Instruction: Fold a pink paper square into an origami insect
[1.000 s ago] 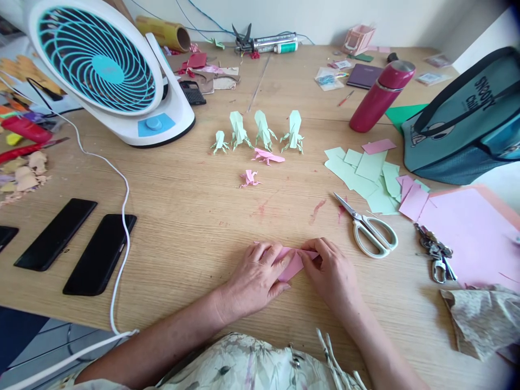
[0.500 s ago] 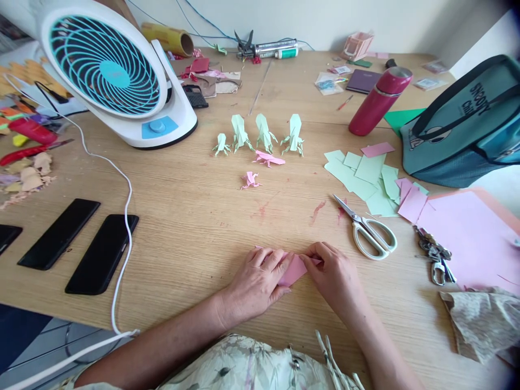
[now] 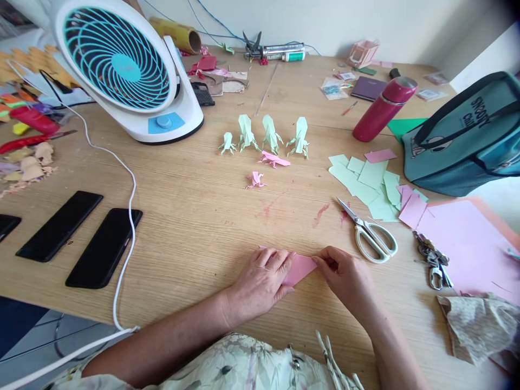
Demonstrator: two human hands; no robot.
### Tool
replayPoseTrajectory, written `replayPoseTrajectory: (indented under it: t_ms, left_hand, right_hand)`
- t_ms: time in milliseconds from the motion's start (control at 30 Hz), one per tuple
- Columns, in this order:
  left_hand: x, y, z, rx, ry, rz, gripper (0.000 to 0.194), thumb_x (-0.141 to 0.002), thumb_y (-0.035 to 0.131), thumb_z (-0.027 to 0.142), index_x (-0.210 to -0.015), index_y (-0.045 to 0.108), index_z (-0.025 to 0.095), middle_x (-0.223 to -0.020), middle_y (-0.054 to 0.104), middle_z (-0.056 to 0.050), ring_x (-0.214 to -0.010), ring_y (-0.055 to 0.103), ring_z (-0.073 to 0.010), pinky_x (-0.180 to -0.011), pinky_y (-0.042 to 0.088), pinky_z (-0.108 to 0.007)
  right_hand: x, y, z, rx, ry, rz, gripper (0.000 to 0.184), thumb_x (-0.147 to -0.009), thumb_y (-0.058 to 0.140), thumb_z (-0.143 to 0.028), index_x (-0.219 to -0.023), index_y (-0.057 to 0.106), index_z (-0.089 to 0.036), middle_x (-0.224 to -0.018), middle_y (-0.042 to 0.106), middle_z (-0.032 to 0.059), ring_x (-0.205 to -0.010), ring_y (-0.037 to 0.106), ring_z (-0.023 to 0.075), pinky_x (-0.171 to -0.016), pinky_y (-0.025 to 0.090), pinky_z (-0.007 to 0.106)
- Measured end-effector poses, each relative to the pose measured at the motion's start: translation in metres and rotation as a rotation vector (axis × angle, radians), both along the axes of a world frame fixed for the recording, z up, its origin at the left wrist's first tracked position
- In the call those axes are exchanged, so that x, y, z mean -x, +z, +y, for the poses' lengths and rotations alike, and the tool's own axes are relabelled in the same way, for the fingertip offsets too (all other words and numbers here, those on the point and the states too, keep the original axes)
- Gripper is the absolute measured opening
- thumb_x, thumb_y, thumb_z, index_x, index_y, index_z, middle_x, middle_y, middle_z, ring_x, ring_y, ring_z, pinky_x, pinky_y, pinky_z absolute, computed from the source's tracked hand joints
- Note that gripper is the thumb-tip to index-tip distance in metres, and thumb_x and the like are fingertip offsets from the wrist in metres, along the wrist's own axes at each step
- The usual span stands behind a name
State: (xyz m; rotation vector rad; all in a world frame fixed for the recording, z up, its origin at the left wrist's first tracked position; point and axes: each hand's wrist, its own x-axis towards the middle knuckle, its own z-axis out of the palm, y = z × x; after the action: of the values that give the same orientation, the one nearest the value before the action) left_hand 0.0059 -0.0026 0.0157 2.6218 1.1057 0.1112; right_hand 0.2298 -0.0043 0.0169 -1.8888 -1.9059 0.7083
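Note:
A folded piece of pink paper (image 3: 299,269) lies on the table in front of me. My left hand (image 3: 263,276) rests over its left part and holds it down, the fingers curved on top and the thumb along the near edge. The thumb and index finger of my right hand (image 3: 341,273) pinch its pointed right tip. Much of the paper's left side is hidden under my left hand. To the right lie scissors (image 3: 370,238) with white handles, blades partly apart. Farther off stand several light green folded paper insects (image 3: 270,134), a long pink one (image 3: 274,159) and a small pink one (image 3: 255,180).
Green and pink paper pieces (image 3: 371,176), keys (image 3: 434,262), a pink sheet (image 3: 473,246) and a crumpled cloth (image 3: 479,325) lie right. Behind stand a red flask (image 3: 384,108) and a teal bag (image 3: 459,141). Left are a fan (image 3: 122,65), its white cable (image 3: 130,189) and black phones (image 3: 103,248).
My right hand has slid right and slightly nearer along the paper's edge to its tip, showing more of the paper. My left hand stays on it. The view has shifted slightly.

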Motion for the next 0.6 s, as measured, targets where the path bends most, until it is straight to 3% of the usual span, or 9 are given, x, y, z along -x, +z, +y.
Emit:
replayPoseTrajectory:
  t_ms: [233, 433, 600]
  left_hand:
    - [0.000, 0.002, 0.001, 0.009, -0.010, -0.030, 0.063, -0.093, 0.059, 0.047, -0.145, 0.040, 0.016, -0.130, 0.056, -0.011, -0.111, 0.048, -0.0268, -0.098, 0.042, -0.043]
    - [0.001, 0.000, 0.001, -0.007, -0.008, -0.071, 0.064, -0.094, 0.059, 0.048, -0.145, 0.040, 0.014, -0.128, 0.057, -0.011, -0.108, 0.050, -0.0265, -0.096, 0.043, -0.042]
    - [0.011, -0.003, 0.006, -0.098, -0.067, -0.157, 0.040, -0.098, 0.053, 0.031, -0.130, 0.052, 0.007, -0.122, 0.061, -0.012, -0.105, 0.054, -0.0244, -0.096, 0.047, -0.038]
  right_hand:
    - [0.006, 0.006, -0.003, -0.019, -0.043, 0.112, 0.028, -0.090, 0.060, -0.044, -0.073, 0.062, -0.022, -0.062, 0.062, -0.0019, -0.054, 0.055, 0.0136, -0.052, 0.041, 0.024]
    - [0.019, 0.002, -0.010, -0.001, -0.070, 0.181, 0.028, -0.088, 0.063, -0.047, -0.077, 0.064, -0.021, -0.066, 0.065, -0.0011, -0.056, 0.056, 0.0142, -0.054, 0.043, 0.025]
    - [0.026, -0.001, -0.019, -0.068, -0.124, 0.226, 0.022, -0.091, 0.060, -0.040, -0.081, 0.066, -0.021, -0.070, 0.067, -0.0011, -0.057, 0.058, 0.0136, -0.056, 0.045, 0.024]
